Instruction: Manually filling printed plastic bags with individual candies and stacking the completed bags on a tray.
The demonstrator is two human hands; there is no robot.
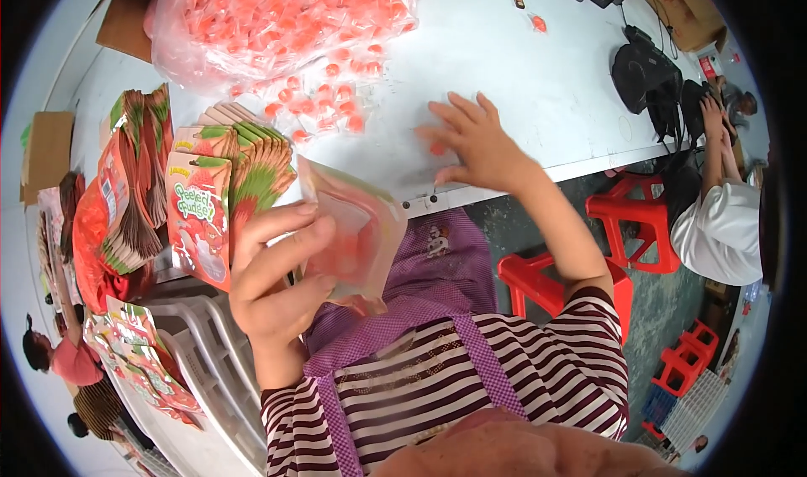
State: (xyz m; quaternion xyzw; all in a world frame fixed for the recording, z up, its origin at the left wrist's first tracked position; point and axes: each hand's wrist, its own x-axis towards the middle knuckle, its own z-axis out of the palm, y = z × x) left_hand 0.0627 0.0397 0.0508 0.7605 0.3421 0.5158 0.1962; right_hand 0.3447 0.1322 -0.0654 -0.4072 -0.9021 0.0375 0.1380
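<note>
My left hand (273, 267) grips a stand-up pouch (366, 216) with a clear panel, and reddish pieces show through it. Fingers spread, my right hand (487, 145) hovers over the white table (538, 82) near its front edge. One small red wrapped candy (437, 148) shows by its blurred fingers; whether they touch it I cannot tell. Beyond the pouch lie several loose wrapped candies (324, 103), spilling from a big clear plastic bag (286, 23) full of them. Fanned red-and-green printed pouches (199, 216) are stacked beside my left hand.
More pouches (134, 174) stand bundled at the far left, above a red bag (97, 233). White plastic crates (197, 342) are at lower left. Red stools (635, 221) stand on the floor to the right. A black bag (647, 78) lies near a co-worker in a white sleeve (723, 233).
</note>
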